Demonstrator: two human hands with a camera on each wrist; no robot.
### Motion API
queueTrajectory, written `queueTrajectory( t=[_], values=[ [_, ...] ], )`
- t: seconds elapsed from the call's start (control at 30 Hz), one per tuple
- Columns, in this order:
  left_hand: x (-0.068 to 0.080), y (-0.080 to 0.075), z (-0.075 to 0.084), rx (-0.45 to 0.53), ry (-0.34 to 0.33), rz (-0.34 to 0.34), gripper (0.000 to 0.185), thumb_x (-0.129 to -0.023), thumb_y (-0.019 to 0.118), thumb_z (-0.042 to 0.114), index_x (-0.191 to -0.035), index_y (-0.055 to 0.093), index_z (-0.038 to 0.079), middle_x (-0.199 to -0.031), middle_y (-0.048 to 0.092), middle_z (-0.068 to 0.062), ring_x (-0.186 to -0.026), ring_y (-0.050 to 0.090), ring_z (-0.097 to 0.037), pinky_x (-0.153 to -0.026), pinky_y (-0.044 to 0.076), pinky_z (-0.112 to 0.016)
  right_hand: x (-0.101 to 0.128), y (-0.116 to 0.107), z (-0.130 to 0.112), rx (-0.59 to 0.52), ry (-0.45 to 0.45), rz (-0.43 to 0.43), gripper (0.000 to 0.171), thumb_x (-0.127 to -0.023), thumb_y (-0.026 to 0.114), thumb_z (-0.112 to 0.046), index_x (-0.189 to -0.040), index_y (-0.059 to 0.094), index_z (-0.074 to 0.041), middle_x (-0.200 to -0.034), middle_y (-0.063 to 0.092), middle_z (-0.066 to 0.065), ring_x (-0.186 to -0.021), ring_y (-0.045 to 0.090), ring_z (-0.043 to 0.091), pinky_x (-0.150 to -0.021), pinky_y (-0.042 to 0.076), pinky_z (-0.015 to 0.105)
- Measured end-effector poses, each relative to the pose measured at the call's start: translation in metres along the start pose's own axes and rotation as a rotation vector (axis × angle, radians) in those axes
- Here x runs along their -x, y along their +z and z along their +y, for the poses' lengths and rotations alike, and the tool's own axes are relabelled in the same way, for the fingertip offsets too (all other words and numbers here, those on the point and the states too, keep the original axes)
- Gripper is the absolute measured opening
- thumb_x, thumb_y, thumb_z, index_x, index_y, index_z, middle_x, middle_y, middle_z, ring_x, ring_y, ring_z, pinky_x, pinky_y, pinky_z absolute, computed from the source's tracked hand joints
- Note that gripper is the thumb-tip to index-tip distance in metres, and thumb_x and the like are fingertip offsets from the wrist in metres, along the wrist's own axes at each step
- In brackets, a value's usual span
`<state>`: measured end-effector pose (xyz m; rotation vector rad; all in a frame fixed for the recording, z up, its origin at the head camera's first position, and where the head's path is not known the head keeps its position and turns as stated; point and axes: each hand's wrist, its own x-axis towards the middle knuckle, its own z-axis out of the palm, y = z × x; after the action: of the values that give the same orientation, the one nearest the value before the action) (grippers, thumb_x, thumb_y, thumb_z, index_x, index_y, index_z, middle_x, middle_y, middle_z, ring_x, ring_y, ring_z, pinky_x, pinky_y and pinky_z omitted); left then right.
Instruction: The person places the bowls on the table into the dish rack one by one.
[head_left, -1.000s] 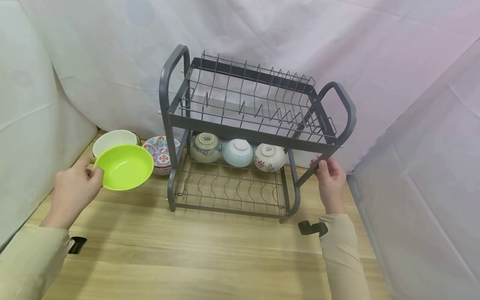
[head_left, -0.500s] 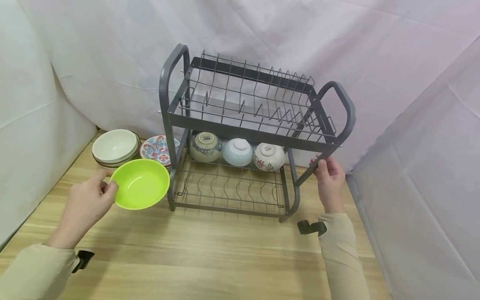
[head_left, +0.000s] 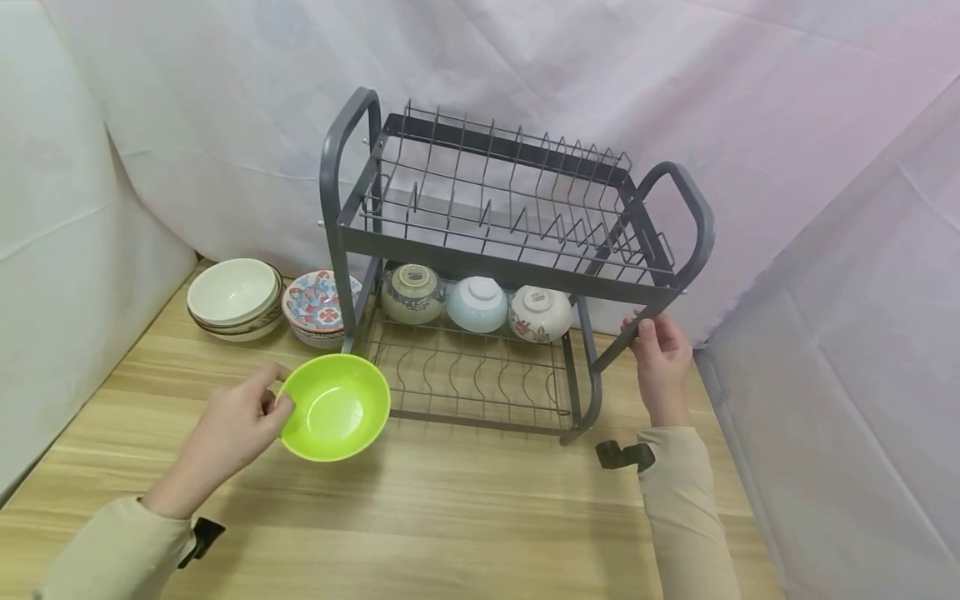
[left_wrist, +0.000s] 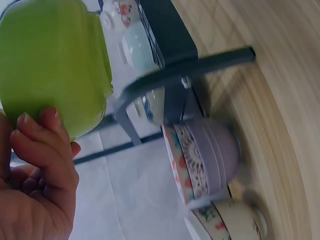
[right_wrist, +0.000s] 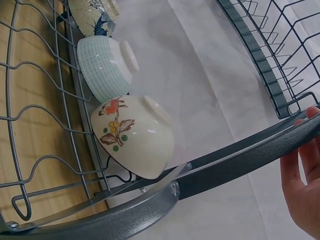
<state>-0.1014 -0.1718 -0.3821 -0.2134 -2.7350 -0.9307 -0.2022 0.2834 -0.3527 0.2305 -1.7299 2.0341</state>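
Lime-green bowl (head_left: 335, 407) is aloft over the tabletop (head_left: 465, 517), mouth up, by the near left corner of the dark rack (head_left: 510, 267); can't tell the gap to the left leg (head_left: 342, 287). Left grip (head_left: 236, 429) is clamped on the bowl's left rim, thumb inside; right grip (head_left: 663, 367) is wrapped round the right post (head_left: 613, 351). I'd swing the bowl nearer so it clears that leg, pinch firmly since one-sided holds likely tip, and brace the rack so the three upturned bowls (head_left: 477, 310) don't rattle.

Two bowl stacks (head_left: 234, 292) stand on the table (head_left: 420, 517) left of the rack (head_left: 510, 265); three bowls (head_left: 477, 308) line its lower shelf's (head_left: 480, 424) rear; a held bowl (head_left: 336, 407) is before its left corner
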Motion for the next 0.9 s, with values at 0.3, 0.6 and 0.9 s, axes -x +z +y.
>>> queueTrajectory(
  t=[0.3,0.6,0.9],
  values=[
    [-0.002,0.015,0.018,0.072,-0.028,-0.144,0.017,-0.079,0.052,0.006,-0.096,0.055,0.008,-0.049,0.043,0.006,-0.041,0.034,-0.005,-0.037,0.03,-0.021,0.001,0.001,0.0,-0.017,0.005,0.013,0.014,-0.09,0.052,-0.004,-0.096,0.06,0.005,-0.084,0.062,0.006,-0.081,0.061,0.014,-0.074,0.052,0.023],
    [-0.008,0.033,0.024,0.136,-0.029,-0.247,0.016,-0.079,0.053,0.006,-0.095,0.054,0.007,-0.047,0.044,0.006,-0.04,0.039,-0.007,-0.036,0.032,-0.021,0.001,0.001,-0.003,0.021,0.01,0.018,0.014,-0.09,0.051,-0.004,-0.097,0.059,0.004,-0.087,0.062,0.004,-0.083,0.061,0.014,-0.075,0.052,0.023],
    [-0.01,0.049,0.026,0.135,0.039,-0.259,0.017,-0.076,0.054,0.004,-0.093,0.055,0.008,-0.048,0.039,0.007,-0.039,0.034,-0.004,-0.035,0.029,-0.016,0.013,0.006,-0.022,0.508,0.084,-0.052,0.037,-0.096,0.041,-0.017,-0.127,0.042,0.003,-0.117,0.051,0.01,-0.109,0.052,0.022,-0.09,0.047,0.029]
  ],
)
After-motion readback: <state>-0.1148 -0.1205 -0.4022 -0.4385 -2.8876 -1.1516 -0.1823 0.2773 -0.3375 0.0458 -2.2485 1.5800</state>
